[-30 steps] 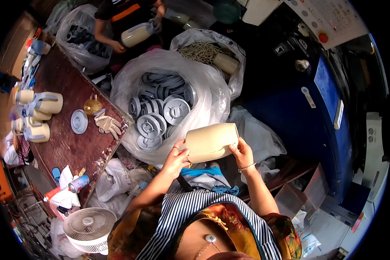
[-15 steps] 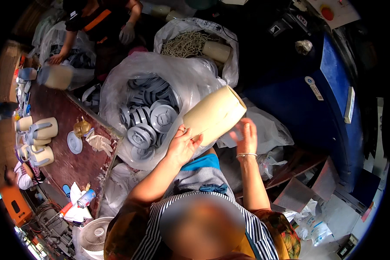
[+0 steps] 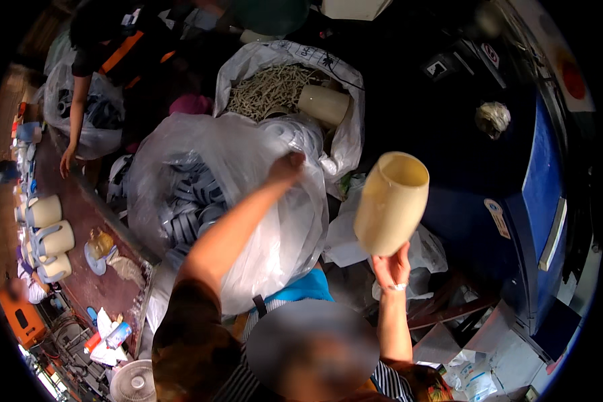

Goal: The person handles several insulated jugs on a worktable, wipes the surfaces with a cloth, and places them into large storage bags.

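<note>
My right hand [image 3: 390, 269] holds a cream plastic jug body [image 3: 388, 211] by its lower end, tilted, with its round open mouth facing up. My left arm stretches across a large clear plastic bag [image 3: 261, 228]. At the bag's far side my left hand [image 3: 287, 169] is in shadow and blurred, so its fingers cannot be made out. Inside the bag lie many grey plastic parts [image 3: 195, 184], partly covered by folds of the film. More pale grey round parts [image 3: 287, 134] show beneath film just beyond that hand.
Behind stands a white sack [image 3: 352, 120] of thin beige scraps with a cream jug body [image 3: 325, 105] in it. A blue machine [image 3: 472, 214] is at the right. On the dark red table [image 3: 80, 288] stand several cream jugs [image 3: 53, 239]. A co-worker's arm [image 3: 78, 124] reaches down at the far left.
My left hand has left the jug body and reached forward across the bag. My right hand now supports the jug body, farther right and more upright. The co-worker's cream piece is out of sight.
</note>
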Motion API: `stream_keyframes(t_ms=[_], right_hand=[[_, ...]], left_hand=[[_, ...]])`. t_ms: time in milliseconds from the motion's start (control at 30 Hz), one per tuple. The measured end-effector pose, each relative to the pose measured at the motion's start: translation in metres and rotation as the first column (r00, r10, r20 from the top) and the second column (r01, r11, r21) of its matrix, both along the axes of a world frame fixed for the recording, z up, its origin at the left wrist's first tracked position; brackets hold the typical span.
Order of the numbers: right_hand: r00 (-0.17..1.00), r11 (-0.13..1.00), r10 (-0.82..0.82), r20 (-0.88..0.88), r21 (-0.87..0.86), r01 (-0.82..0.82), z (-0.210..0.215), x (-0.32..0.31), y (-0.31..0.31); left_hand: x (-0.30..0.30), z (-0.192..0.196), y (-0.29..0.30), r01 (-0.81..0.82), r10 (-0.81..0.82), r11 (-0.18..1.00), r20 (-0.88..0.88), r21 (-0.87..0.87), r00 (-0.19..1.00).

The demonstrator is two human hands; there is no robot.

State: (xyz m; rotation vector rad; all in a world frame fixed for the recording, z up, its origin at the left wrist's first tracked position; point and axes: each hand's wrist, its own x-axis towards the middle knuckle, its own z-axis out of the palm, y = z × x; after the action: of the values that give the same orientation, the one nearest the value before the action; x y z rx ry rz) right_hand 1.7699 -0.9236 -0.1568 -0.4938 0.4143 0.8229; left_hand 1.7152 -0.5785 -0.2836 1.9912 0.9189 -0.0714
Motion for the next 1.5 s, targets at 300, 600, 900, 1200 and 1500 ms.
stream_keyframes(t_ms=[300, 600, 900, 1200, 1500], right_hand=[[0.991, 0.897, 0.117, 0.07, -0.436, -0.075, -0.034, -0.034, -0.052], [0.884, 0.817, 0.1, 0.457, -0.545, 0.19, -0.096, 0.041, 0.024], [0.722, 0.713, 0.279, 0.633, -0.64, 0.287, -0.096, 0.049, 0.124], [0.235, 0.469, 0.84, 0.49, -0.872, 0.141, -0.014, 0.042, 0.109], [0.242, 0.452, 0.827, 0.507, -0.856, 0.25, -0.039, 0.057, 0.166]], left_hand=[[0.176, -0.182, 0.142, -0.318, 0.319, 0.948, -0.025, 0.034, 0.948], [0.174, -0.137, 0.123, -0.445, 0.476, 0.878, 0.224, -0.178, 0.85], [0.083, -0.044, 0.123, -0.172, 0.7, 0.304, 0.097, -0.937, 0.708], [0.051, 0.008, 0.094, 0.105, 0.366, 0.534, 0.341, -0.839, 0.866], [0.063, 0.019, 0.027, -0.219, 0.538, 0.662, 0.251, -0.717, 0.804]])
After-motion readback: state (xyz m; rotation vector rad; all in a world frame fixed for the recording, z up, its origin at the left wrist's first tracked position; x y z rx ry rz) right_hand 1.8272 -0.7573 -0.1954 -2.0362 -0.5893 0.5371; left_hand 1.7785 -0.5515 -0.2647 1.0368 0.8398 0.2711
